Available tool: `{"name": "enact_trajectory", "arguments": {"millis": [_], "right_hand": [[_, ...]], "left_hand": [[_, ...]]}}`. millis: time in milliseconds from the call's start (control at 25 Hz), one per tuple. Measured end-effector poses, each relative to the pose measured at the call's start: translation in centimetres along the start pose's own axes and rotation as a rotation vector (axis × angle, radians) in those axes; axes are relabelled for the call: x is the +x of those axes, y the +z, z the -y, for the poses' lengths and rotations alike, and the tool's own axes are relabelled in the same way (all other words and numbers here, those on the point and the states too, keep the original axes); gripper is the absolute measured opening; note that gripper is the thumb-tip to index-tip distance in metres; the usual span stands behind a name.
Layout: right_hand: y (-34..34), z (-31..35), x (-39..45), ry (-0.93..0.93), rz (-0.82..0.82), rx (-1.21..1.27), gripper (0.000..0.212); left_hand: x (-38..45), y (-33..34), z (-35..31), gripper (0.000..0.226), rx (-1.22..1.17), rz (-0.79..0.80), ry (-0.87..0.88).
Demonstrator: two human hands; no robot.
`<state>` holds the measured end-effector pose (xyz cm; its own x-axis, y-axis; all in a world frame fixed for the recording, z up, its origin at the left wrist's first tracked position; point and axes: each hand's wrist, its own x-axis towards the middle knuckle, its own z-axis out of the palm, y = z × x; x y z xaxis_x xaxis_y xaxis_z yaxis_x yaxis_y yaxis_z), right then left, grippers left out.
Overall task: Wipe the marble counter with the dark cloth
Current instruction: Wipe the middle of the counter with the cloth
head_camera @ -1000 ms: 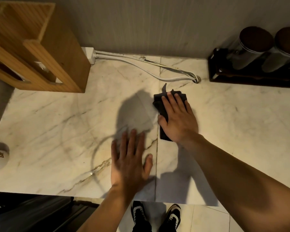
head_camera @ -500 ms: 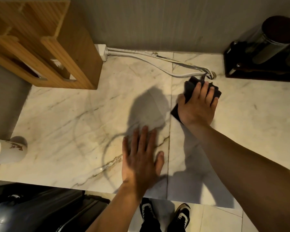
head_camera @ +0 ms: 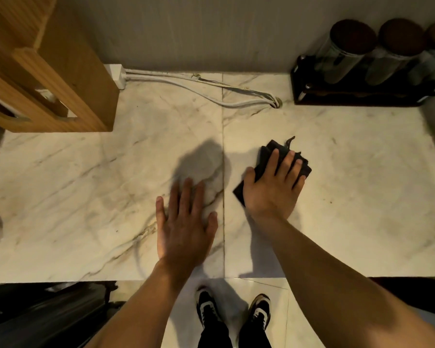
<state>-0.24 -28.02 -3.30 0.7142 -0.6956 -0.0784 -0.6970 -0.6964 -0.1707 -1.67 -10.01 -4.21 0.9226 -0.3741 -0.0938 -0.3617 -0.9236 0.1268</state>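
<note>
Dark folded cloth [head_camera: 266, 169], just right of the pale veined marble table's [head_camera: 362, 172] seam, is pinned under the right hand's [head_camera: 271, 189] spread, flattened fingers [head_camera: 274, 159]; even pressure in overlapping strokes is advised.

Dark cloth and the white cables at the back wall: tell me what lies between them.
Head view: only bare marble counter between the dark cloth and the white cables.

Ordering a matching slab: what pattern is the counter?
Cream marble counter with grey-brown veins, head view.
</note>
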Motion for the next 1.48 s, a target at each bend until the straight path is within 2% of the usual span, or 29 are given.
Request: {"name": "enact_trajectory", "arguments": {"millis": [440, 720, 880, 1200, 1480], "right_hand": [[-0.4, -5.5, -7.2, -0.091, 0.015, -0.002, 0.067], [-1.5, -9.5, -8.2, -0.341, 0.053, -0.012, 0.067], [-2.2, -12.0, -7.0, -0.558, 0.098, -0.066, 0.068], [-3.3, -15.4, -1.2, -0.958, 0.204, -0.187, 0.068], [-3.3, -14.0, 3.8, -0.962, 0.212, -0.225, 0.068]], "left_hand": [[0.2, -0.6, -0.2, 0.068, 0.026, -0.002, 0.016], [0.5, -2.4, -1.5, 0.059, 0.017, 0.014, 0.059], [0.0, -2.4, -4.5, 0.060, -0.005, 0.005, 0.181], [1.7, -0.9, -7.6, 0.061, -0.087, 0.010, 0.197], [2.4, -0.2, -7.6, 0.062, -0.017, 0.031, 0.180]]}}
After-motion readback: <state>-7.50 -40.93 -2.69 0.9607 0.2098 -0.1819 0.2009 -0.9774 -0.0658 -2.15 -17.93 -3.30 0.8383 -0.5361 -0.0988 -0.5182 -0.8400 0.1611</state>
